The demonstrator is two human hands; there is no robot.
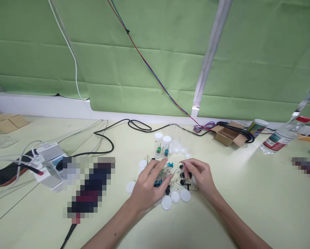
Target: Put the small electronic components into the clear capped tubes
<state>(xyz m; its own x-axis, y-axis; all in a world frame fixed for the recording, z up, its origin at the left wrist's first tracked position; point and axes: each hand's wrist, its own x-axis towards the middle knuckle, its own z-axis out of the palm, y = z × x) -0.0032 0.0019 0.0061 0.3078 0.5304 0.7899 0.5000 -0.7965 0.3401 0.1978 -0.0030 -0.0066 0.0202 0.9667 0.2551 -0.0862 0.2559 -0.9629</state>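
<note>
My left hand [148,183] hovers over a pile of small parts, its thumb and fingers apart. Close to its fingers are a blue-green piece [170,165] and thin metal wires. Across the pile, the fingers of my right hand [198,174] are pinched together; what they hold, if anything, is too small to make out. Black pieces [182,175] with wires lie beneath that hand. Behind the left fingertips stand two clear tubes with white caps, one with a green piece [159,149] and the other with a blue piece [166,152]. The left hand hides part of the pile.
Several round white caps [166,202] lie around the pile. A white power strip [49,162] with cables and a pixelated dark object [91,188] are on the left. Black cable [141,129] runs along the back to an open cardboard box [227,135]. A plastic bottle [279,140] stands right.
</note>
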